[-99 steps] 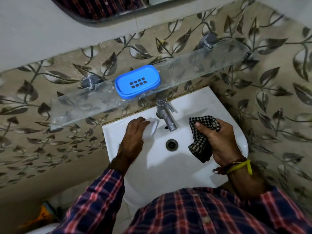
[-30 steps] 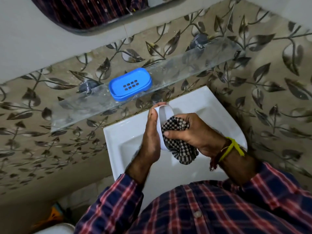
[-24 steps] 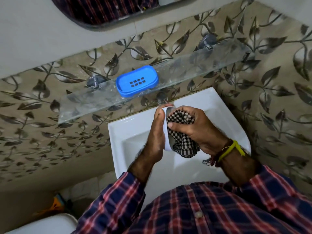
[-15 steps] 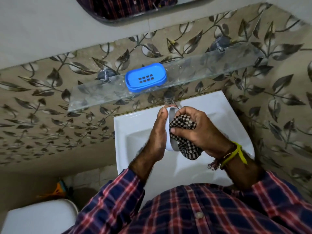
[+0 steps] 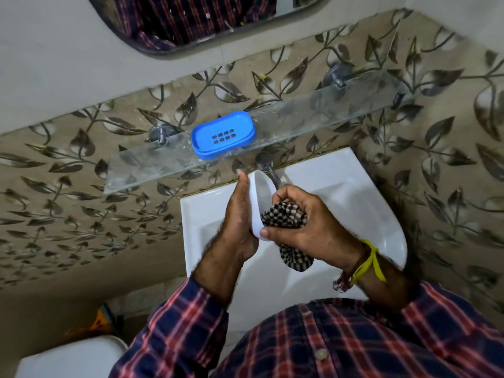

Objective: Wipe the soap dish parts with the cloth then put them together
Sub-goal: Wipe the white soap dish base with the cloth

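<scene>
L hand (image 5: 240, 214) flat behind white tray (image 5: 260, 195); R fingers (image 5: 283, 199) round cloth (image 5: 285, 218) inside.

Two soap dish parts (image 5: 223, 137), one cloth (image 5: 283, 218).

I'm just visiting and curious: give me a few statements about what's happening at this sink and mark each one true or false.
1. The blue tray sits on the glass shelf. True.
2. The left hand holds the white dish on edge over the sink. True.
3. The right hand is empty. False: it grips a checked cloth pressed into the dish.
4. The two soap dish parts are already joined. False: the blue tray is on the shelf, the white dish in hand.
5. Water is running from the tap. False: no stream shows.
</scene>
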A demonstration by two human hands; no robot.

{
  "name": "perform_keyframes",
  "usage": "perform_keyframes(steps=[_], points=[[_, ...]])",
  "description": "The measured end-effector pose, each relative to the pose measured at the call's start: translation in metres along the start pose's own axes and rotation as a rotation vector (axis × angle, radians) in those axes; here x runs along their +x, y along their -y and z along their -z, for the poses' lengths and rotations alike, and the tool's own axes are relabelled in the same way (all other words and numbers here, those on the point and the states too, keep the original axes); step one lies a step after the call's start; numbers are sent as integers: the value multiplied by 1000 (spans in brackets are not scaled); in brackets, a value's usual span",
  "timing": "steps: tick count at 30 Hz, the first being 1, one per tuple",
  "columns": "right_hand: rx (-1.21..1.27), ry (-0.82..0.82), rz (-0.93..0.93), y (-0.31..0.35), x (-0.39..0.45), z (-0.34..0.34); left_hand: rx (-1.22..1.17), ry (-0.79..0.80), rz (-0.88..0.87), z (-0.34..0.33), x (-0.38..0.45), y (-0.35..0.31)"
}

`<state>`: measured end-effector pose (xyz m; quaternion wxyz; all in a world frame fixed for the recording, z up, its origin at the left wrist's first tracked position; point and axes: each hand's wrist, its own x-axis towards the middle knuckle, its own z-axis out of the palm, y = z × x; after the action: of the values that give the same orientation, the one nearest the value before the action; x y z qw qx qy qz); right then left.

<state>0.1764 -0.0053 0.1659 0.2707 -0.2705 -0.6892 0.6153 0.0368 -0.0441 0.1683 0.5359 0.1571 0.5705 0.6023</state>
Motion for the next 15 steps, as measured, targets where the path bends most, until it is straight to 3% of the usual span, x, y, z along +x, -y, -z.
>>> perform_keyframes(steps=[2, 5, 7, 10, 15], points=[[162, -95, -69, 1, 0, 2, 203, 13, -203, 2, -8, 9], [510, -164, -219, 3, 4, 12, 844, 49, -807, 21, -12, 40], [638, -136, -272, 5, 6, 18, 1008, 142, -1054, 31, -10, 52], [712, -107, -279, 10, 10, 17, 959, 151, -1143, 27, 0, 50], [610, -127, -128, 14, 10, 9, 784, 72, -1064, 17, 7, 31]])
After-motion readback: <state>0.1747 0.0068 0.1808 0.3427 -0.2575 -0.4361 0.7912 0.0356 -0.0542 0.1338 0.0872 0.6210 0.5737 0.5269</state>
